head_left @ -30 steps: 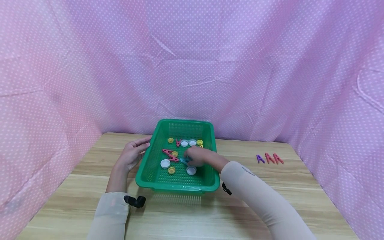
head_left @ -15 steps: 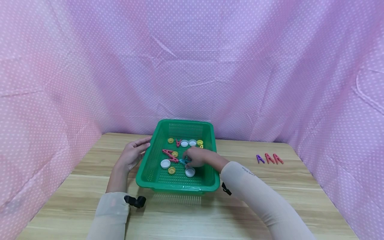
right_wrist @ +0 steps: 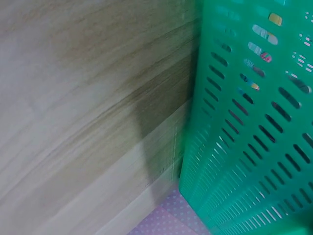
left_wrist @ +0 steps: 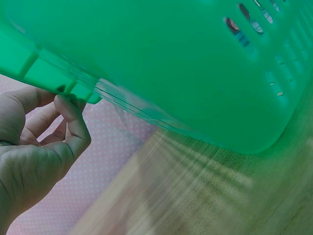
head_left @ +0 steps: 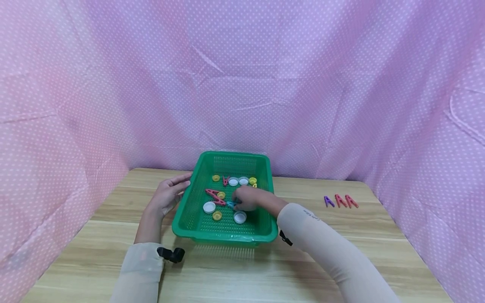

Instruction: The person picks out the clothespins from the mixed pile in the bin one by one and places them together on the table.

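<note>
A green plastic basket (head_left: 223,236) stands on the table, holding clothespins and round caps. At its left rim is my left hand (head_left: 168,195); in the left wrist view the thumb (left_wrist: 73,117) and fingers pinch the rim. My right hand (head_left: 248,198) reaches into the basket with curled fingers on a blue clothespin (head_left: 230,204), partly hidden under them. Left of it lie a pink clothespin (head_left: 219,202) and a yellow cap (head_left: 221,195). Just in front of the hand is a white cap (head_left: 240,217). The right wrist view shows only the slotted basket wall, not the hand.
Further caps, white (head_left: 209,207) and yellow (head_left: 217,216), lie on the basket floor, with a small pink clothespin (head_left: 225,181) toward the back. On the table at right sit a purple clothespin (head_left: 329,201) and two red clothespins (head_left: 340,200) in a row. Pink dotted cloth (head_left: 242,84) hangs behind.
Under my right hand the blue clothespin has shifted slightly, and the white cap in front has slid a little toward me and left. My left hand stays at the rim.
</note>
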### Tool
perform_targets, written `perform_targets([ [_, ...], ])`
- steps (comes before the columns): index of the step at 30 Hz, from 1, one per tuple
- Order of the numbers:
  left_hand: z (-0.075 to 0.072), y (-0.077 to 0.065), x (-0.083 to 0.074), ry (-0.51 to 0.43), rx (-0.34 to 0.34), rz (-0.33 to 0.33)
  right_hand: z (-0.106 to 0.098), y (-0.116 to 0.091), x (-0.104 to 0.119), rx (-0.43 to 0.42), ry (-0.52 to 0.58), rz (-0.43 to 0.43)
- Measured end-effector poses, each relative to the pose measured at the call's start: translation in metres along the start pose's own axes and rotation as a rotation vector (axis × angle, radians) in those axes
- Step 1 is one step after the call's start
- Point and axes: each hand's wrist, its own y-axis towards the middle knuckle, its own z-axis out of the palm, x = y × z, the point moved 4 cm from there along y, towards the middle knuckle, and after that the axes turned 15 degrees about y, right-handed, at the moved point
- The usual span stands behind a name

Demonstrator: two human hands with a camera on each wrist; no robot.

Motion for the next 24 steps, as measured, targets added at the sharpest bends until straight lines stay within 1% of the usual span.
perform_targets([
  [6, 0.0002, -0.0007, -0.0002, -0.002, -0.005, 0.0, 0.0008, -0.0005, 0.0007, 0.006, -0.027, -0.01],
  [12, 0.0013, -0.0007, 0.0004, 0.002, -0.01, -0.012, 0.0009, -0.0022, 0.0026, 0.003, -0.026, 0.006],
  [19, 0.0013, -0.0005, 0.0007, -0.004, -0.01, -0.012, -0.0032, -0.0052, 0.0055, -0.035, -0.021, -0.015],
  [24, 0.0013, 0.0, 0.0003, -0.001, -0.008, -0.01, -0.0063, -0.0082, 0.0056, -0.066, 0.021, -0.052],
])
